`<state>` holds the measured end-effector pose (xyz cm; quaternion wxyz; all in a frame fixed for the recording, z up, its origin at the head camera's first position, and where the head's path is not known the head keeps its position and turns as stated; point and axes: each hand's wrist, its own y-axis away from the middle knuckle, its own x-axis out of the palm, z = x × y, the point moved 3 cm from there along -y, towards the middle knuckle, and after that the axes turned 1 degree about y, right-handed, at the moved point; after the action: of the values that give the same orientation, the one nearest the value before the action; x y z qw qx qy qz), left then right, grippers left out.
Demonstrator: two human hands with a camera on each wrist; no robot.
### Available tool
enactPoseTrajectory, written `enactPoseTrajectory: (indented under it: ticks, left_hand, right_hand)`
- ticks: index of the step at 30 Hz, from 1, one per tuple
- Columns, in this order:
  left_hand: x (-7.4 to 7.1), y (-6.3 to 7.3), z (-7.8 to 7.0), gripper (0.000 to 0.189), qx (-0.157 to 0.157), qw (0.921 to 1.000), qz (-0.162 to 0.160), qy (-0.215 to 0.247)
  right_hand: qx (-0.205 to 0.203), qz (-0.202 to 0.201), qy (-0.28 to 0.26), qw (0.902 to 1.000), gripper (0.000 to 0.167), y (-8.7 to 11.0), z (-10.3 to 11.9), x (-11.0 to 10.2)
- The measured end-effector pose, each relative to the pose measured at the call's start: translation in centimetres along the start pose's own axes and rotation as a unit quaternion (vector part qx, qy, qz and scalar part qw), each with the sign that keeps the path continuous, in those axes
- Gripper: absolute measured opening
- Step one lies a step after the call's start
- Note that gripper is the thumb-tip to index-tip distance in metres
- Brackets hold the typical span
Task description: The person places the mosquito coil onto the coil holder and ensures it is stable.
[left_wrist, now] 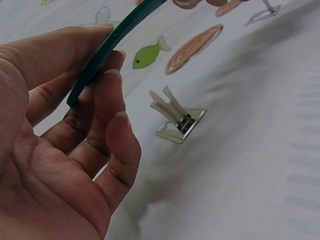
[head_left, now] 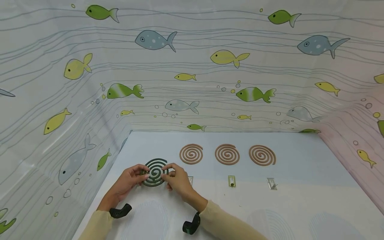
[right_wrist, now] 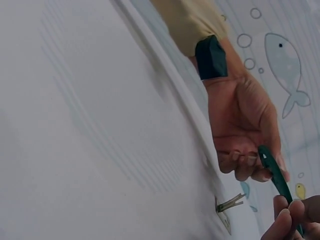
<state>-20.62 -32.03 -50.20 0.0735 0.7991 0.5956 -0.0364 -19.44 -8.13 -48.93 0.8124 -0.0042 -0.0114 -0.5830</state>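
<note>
"What's in hand?"
"A dark green spiral coil (head_left: 155, 173), left of centre in the head frame's lower half; the left hand (head_left: 128, 181) pinches its left side; the right hand (head_left: 180, 181), its right"
"Its pose?"
"Held up; both wrist views show it nearly edge-on, a narrow strip"

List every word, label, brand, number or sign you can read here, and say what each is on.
None can be read.
Green coil: no lettering shows.
Brown coils: none shows.
Metal stands: none shows.
Patterned sheet: drawings such as fish and bubbles, no words.
Wrist cameras: any marking is too small or blurred to read.
</note>
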Motion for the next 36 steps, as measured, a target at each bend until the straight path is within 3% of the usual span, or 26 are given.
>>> enactPoseTrajectory:
  ticks: [20,36]
  left_hand:
    - [0.4,1.4,1.0,0.036,-0.043,0.9990,0.004,0.014]
    - [0.1,1.3,1.4,0.041,-0.065,0.9976,0.024,0.003]
  right_hand:
    - [0.010,0.008,0.012,0.9998,0.023,1.5,-0.8,0.6]
    - [0.011,0.009,0.027,0.9995,0.022,1.4,-1.6,1.0]
